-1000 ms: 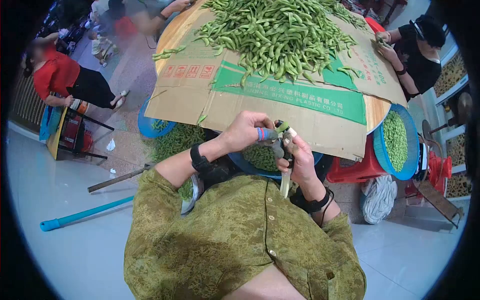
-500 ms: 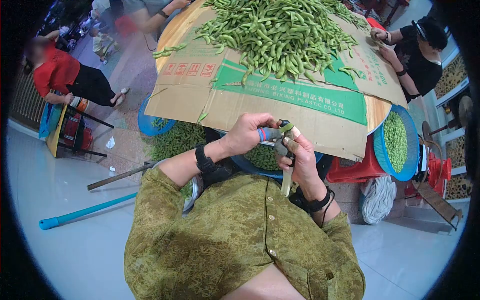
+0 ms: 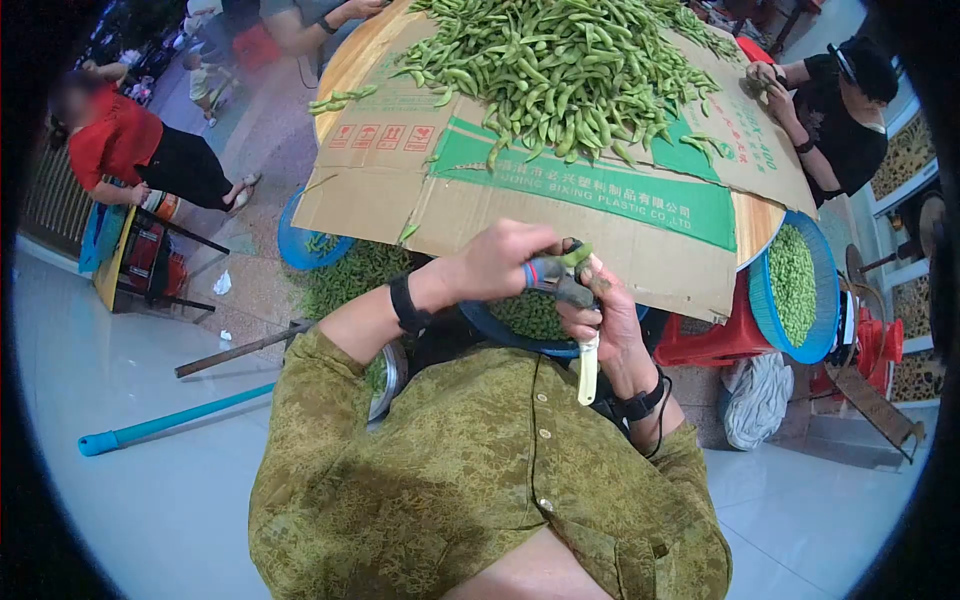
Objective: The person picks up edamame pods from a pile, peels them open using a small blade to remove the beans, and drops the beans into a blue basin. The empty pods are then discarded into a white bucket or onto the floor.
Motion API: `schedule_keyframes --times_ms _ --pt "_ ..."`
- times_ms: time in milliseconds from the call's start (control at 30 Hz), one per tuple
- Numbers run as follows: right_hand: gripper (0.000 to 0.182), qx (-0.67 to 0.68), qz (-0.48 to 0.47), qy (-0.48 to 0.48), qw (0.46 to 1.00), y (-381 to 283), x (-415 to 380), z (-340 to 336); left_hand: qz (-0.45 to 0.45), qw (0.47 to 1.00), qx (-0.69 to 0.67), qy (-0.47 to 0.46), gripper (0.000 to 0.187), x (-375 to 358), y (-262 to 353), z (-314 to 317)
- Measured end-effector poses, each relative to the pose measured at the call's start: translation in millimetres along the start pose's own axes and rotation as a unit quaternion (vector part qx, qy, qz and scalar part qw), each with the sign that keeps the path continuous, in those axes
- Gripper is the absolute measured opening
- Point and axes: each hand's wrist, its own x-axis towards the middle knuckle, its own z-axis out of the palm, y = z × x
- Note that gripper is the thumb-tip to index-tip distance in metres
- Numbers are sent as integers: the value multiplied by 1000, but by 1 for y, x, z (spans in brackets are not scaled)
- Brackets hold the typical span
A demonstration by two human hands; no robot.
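My left hand (image 3: 505, 262) is closed, its covered fingertips pinching a green soybean pod (image 3: 579, 256) in front of my chest. A dark sleeve with a red and blue band covers one of its fingers. My right hand (image 3: 612, 318) meets it at the pod, its fingers wrapped around a tool with a cream handle (image 3: 588, 372) that points down; it looks like a small knife, its working end hidden by my fingers. Just ahead lies the flattened cardboard (image 3: 480, 212) with a big heap of soybean pods (image 3: 560, 75) on it.
Below my hands sits a blue basin (image 3: 535, 346) of green pieces. A blue basket (image 3: 765, 300) of shelled beans stands right, by a red stool (image 3: 700, 348). Pods or shells (image 3: 355, 285) cover the floor at left, near a teal pole (image 3: 180, 432). Another person (image 3: 835, 130) works at the right.
My left hand has shifted slightly up and right, blurred by motion. The cream handle has swung downward and right in my right hand. The person at right has raised their hands closer together.
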Motion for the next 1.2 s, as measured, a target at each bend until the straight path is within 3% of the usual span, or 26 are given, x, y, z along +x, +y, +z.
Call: schedule_keyframes --times_ms 67,133,300,400,467,500,533,567,600,667,700,767,867,900,967,1000,1067,1100,1167,1200 --pt "39 -6 7 57 998 -2 0 8 28 998 48 31 19 2 19 -1" --pt "40 12 19 26 999 -2 0 3 46 977 207 5 19 0 27 -4" --pt "42 58 40 -20 997 -1 3 -5 60 968 245 3 17 1 27 -3" --pt "43 32 22 -19 999 2 0 2 51 986 154 36 22 -1 21 3" --pt "45 -11 -14 17 1000 1 0 11 -22 993 1 117 16 1 20 9" --pt "45 -11 -14 16 1000 2 1 11 -22 993 2 117 16 -1 22 12" --pt "44 -30 -26 19 999 2 2 11 -178 964 -160 114 17 -4 24 15" --pt "44 -48 -38 23 998 2 2 11 -324 887 -313 105 19 -5 25 17" --pt "44 -49 -38 23 998 2 2 10 -324 886 -314 105 19 -5 23 18" --pt "40 -124 -54 79 988 2 1 9 -391 791 -460 97 21 -7 19 19" --pt "40 -124 -52 78 988 2 0 8 -392 790 -460 99 21 -7 19 18" --pt "36 -199 -70 89 973 3 0 8 -414 714 -557 91 21 -6 19 16" --pt "30 -182 -71 112 974 2 -1 11 -415 702 -575 71 20 -7 17 14" --pt "30 -183 -71 112 974 3 0 7 -414 702 -575 71 20 -5 20 14" --pt "24 -303 -112 146 935 6 4 -4 -396 857 -324 60 19 -1 31 13" --pt "24 -303 -112 147 935 6 4 -4 -397 857 -325 60 19 -2 30 16" --pt "19 -443 -162 189 862 3 5 -2 -291 943 -152 55 16 -7 26 20" --pt "19 -443 -162 188 861 1 6 1 -290 943 -151 55 16 -8 26 20" --pt "23 -559 -229 197 772 -2 6 7 -271 959 -86 12 14 -11 29 22" --pt "23 -559 -229 197 772 -1 6 7 -271 959 -86 12 14 -12 31 23"
